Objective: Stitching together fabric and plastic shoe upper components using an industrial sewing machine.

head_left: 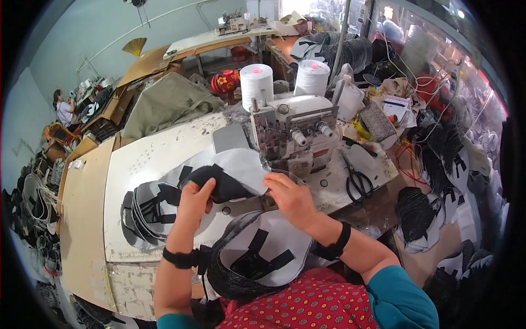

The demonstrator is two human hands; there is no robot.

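Observation:
A curved white-and-black fabric piece, looking like a shoe upper (244, 167), is held between my hands in front of the overlock sewing machine (301, 137). My left hand (196, 202) grips its black part, thumb on top. At the right, my right hand (291, 198) pinches the white edge close to the machine's needle area, whose needle I cannot make out. On my lap sits a thick stack of similar pieces (293, 233), white with black strips. Another pile of such pieces (143, 211) lies on the white table (148, 159), left of my left hand.
Two white thread cones (256, 88) stand behind the machine. Black-handled scissors (359, 185) lie on the table to its right. More bundled pieces (419, 216) are heaped at the right. A grey-green cloth (172, 104) covers something beyond the table. Another person (64, 109) is far left.

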